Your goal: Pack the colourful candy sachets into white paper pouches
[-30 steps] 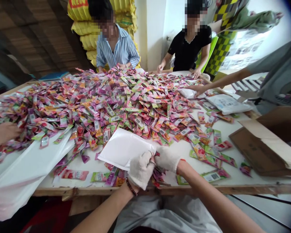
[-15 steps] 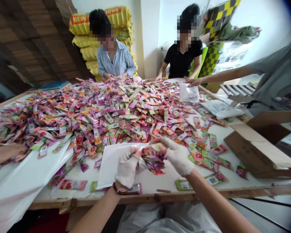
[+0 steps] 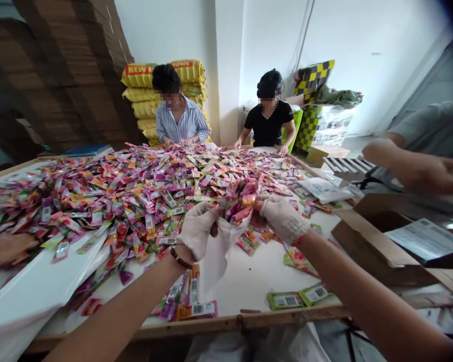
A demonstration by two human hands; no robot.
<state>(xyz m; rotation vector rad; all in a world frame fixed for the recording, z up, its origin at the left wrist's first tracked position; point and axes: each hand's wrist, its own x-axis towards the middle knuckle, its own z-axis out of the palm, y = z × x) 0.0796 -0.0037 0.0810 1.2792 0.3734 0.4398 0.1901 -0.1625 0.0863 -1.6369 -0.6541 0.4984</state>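
My left hand, in a white glove, grips the mouth of a white plastic bag that hangs down over the table. My right hand, also gloved, is closed on a bunch of colourful sachets at the bag's opening. A large heap of pink, green and orange sachets covers the white table behind both hands. A few loose sachets lie near the front edge.
An open cardboard box stands at the right. A stack of white bags lies at the left. Two people sit at the far side; another person's arm reaches in from the right, and a hand from the left.
Both hands rose from the table with the bag and a bunch of sachets; the bag now hangs upright with the sachets at its mouth. The camera tilted up.
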